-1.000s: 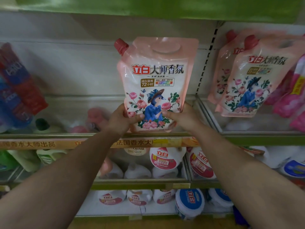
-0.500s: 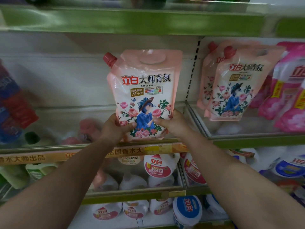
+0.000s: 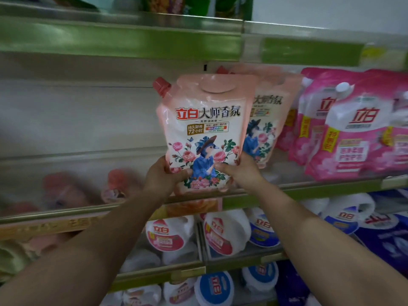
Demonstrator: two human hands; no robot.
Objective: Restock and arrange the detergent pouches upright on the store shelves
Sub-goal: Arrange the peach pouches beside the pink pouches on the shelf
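Blurred pouches (image 3: 66, 191) behind the shelf guard (image 3: 77, 180), perhaps pink; both forearms cut off below.

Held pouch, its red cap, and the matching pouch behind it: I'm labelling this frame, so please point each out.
held pouch (image 3: 204, 133), head view, middle of its printed front.
red cap (image 3: 161, 84), head view, side of the cap.
matching pouch (image 3: 268, 129), head view, its visible right part.

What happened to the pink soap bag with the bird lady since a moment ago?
The peach pouch has moved right along the shelf, and now it covers part of the matching pouch beside it. Nothing was let go: the left hand and right hand still hold its bottom corners, and it is still upright.
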